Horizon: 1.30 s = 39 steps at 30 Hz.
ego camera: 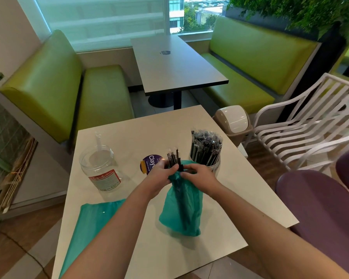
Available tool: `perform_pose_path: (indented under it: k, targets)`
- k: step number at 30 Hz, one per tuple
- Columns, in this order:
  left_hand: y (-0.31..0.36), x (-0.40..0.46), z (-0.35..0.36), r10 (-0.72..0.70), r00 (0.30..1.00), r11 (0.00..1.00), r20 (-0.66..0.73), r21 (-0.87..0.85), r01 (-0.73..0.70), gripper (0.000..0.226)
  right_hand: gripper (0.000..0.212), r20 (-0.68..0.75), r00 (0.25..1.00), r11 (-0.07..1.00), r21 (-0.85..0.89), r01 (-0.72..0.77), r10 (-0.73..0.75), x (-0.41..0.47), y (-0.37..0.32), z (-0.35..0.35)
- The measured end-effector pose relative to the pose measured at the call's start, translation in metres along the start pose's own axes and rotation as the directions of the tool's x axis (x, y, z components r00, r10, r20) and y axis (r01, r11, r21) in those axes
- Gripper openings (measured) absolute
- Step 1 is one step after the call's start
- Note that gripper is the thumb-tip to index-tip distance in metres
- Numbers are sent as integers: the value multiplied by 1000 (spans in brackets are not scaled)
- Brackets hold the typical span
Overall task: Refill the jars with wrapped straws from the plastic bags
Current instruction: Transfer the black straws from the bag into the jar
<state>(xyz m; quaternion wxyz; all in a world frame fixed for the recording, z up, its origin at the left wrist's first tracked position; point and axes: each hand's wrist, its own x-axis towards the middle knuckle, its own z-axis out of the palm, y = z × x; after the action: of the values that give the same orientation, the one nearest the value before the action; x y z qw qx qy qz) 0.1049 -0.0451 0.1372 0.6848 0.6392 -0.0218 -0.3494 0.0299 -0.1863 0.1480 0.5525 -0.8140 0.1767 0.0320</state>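
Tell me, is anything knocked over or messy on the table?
Nothing is knocked over or spilled. One jar stands packed with straws; the other jar stands upright and holds just one clear straw. An empty-looking teal bag droops over the near table edge, which looks a bit untidy.

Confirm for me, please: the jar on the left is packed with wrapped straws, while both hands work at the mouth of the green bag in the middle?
Not quite. The head view shows the left jar holding just one clear straw; the packed one is the right jar. The rest stands: the left hand and right hand work at the mouth of the green bag.
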Motion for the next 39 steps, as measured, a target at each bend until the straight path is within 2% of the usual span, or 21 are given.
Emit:
perform_pose_path:
  k: [4, 11, 15, 23, 28, 34, 39]
  targets:
    - [1, -4, 4, 8, 1000, 1000, 29, -17, -8, 28, 27, 16, 1000, 998, 61, 6, -7, -4, -1, 1]
    - [1, -8, 9, -6, 999, 999, 53, -47, 9, 29, 24, 16, 999, 991, 130, -43, 42, -3, 2, 0]
    - [-2, -8, 11, 20, 1000, 1000, 18, -7, -19, 29, 21, 18, 999, 988, 151, -28, 26, -3, 4, 0]
    - [-2, -5, 11, 96, 994, 985, -45, 146, -89, 20, 19, 7, 999, 976, 216, -34, 33, -5, 5, -1]
    - [-4, -3, 9, 127, 987, 945, -94, 314, -91, 18, 15, -64, 997, 992, 125, -27, 35, -2, 2, -4]
    - [-1, 3, 19, 198, 977, 831, -73, 541, -128, 22, 9, -126, 982, 989, 42, 144, -137, -1, -22, -22]
    - [4, 8, 31, 215, 976, 736, -27, 661, -144, 26, 14, -269, 939, 967, 73, 243, -215, -1, -51, -51]
